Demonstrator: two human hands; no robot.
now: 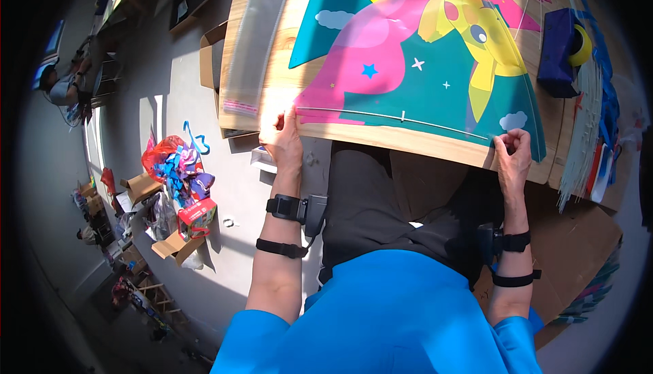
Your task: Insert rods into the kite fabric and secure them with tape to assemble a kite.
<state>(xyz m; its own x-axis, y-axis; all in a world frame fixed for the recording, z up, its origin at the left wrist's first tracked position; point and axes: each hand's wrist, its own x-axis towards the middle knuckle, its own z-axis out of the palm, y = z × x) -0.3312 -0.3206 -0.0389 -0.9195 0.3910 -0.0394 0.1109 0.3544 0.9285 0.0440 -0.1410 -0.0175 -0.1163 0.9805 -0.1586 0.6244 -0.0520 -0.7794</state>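
Observation:
A thin white rod [354, 111] with a small cross-piece at its middle lies across the near edge of a printed sheet. My left hand [282, 141] pinches the rod's left end between thumb and fingers. At the other end, the fingertips of my right hand [514, 155] are closed on the rod by the sheet's right corner. The sheet [442, 81] looks like a kite sail, teal with pink and yellow cartoon figures, stars and clouds. It lies flat on a wooden table [309, 40], its far part cut off by the picture's edge.
A clear plastic sleeve [255, 47] lies at the table's left. On the right stand a dark blue tape dispenser [558, 54] with yellow tape and a bundle of pale rods [588, 129]. Cartons and colourful bundles [180, 170] sit on the left floor. Another person [64, 88] is far left.

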